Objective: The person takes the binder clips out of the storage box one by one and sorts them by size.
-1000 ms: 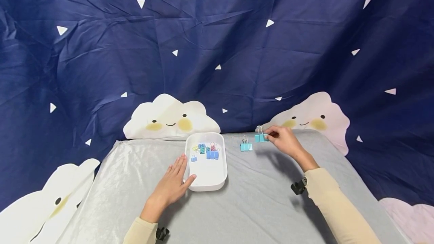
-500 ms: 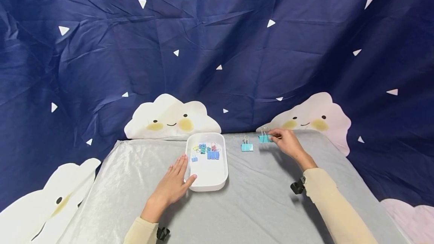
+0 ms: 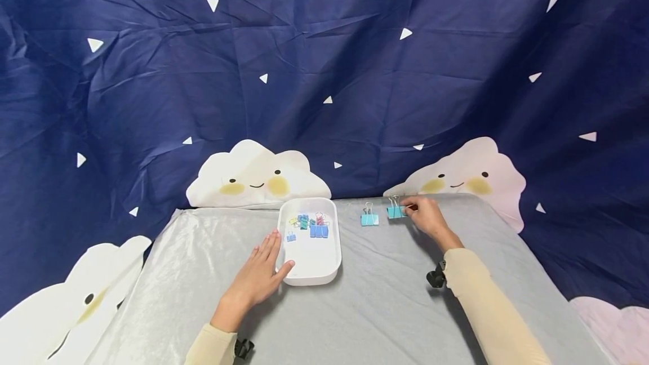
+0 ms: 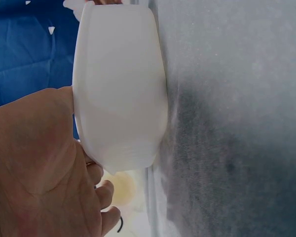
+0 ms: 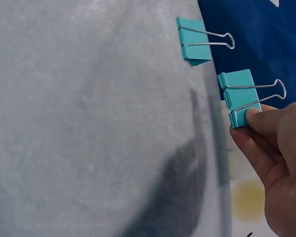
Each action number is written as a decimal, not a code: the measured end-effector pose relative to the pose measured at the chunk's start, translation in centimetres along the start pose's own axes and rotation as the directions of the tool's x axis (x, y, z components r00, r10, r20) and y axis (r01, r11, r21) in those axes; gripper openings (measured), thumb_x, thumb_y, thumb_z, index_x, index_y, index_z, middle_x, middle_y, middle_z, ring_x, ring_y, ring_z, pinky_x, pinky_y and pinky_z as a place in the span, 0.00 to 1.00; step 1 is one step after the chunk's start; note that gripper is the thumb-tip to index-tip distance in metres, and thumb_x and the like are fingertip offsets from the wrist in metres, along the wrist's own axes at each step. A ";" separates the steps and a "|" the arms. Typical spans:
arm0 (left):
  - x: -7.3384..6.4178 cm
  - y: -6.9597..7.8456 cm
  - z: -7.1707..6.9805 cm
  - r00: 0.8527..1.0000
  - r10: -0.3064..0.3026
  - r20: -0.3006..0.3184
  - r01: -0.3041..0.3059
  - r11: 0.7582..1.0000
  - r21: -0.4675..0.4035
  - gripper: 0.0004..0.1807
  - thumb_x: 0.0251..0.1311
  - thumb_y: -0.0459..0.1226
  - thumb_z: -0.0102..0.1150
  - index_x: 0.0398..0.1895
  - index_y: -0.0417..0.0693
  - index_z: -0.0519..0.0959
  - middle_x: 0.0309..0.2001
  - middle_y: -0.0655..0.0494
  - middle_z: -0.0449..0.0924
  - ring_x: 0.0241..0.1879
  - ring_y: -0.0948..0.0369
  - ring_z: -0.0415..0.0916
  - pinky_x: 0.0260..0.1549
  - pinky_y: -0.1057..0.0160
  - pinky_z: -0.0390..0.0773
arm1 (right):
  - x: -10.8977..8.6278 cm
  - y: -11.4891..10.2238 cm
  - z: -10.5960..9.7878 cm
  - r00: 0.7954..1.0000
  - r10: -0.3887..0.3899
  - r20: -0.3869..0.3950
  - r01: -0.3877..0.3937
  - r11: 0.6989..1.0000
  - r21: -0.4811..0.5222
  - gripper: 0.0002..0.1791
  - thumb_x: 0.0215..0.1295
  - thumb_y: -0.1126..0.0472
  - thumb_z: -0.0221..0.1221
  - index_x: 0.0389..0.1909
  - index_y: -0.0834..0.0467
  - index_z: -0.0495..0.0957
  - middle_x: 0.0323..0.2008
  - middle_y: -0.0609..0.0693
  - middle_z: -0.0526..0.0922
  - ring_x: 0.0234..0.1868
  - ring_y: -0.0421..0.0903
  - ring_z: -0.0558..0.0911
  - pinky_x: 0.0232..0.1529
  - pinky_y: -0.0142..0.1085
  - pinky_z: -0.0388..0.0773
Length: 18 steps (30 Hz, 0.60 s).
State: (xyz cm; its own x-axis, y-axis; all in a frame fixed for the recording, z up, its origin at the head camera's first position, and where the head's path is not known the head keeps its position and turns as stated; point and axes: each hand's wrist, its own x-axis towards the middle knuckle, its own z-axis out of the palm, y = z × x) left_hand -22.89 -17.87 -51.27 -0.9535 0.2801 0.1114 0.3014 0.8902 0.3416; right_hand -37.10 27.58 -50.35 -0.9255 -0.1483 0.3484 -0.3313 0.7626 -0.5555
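My right hand [image 3: 427,217] pinches one end of a teal binder clip [image 5: 240,94] between thumb and fingers, its wire handles pointing up in the head view. Just left of it, a second teal binder clip [image 3: 369,219] stands on the grey cloth. My left hand [image 3: 257,270] rests with straight fingers along the left rim of a white plastic tray [image 3: 310,280]. In the left wrist view, the side wall of the tray [image 4: 121,89] fills the middle. Inside the tray lie a wide blue binder clip [image 3: 319,231], a small blue binder clip [image 3: 291,237] and several other small coloured clips.
Grey cloth [image 3: 365,308] covers the table. Behind its far edge hangs a dark blue curtain [image 3: 324,44] with white triangles and clouds. The clips on the cloth stand close to that far edge, right of the tray.
My right hand has moved slightly right and then down, bringing the pinched teal binder clip lower, near the cloth beside the other one. The left hand stays on the tray.
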 end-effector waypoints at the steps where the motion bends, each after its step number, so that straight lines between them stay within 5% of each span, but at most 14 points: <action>1: 0.0 0.0 0.0 1.000 0.002 -0.002 -0.002 1.000 -0.003 0.47 0.80 0.61 0.45 0.86 0.36 0.50 0.87 0.41 0.48 0.86 0.43 0.46 0.84 0.39 0.54 | -0.1 0.1 0.1 1.000 0.006 0.003 -0.006 1.000 -0.001 0.10 0.70 0.72 0.64 0.49 0.68 0.88 0.47 0.67 0.90 0.46 0.64 0.89 0.47 0.55 0.88; 18: 0.2 -0.2 0.0 1.000 -0.011 0.021 0.012 1.000 -0.011 0.47 0.81 0.61 0.44 0.87 0.38 0.48 0.87 0.42 0.45 0.87 0.45 0.44 0.85 0.40 0.52 | -0.2 1.0 2.0 0.995 0.092 0.037 -0.090 0.994 -0.065 0.11 0.71 0.71 0.64 0.50 0.70 0.86 0.48 0.68 0.89 0.50 0.66 0.87 0.53 0.58 0.85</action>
State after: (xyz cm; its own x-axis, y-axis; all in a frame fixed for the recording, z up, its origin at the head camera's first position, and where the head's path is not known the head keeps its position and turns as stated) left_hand -23.10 -17.96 -51.34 -0.9567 0.2775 0.0876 0.2903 0.8896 0.3527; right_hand -37.62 27.12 -52.43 -0.9583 -0.1004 0.2677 -0.2344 0.8119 -0.5346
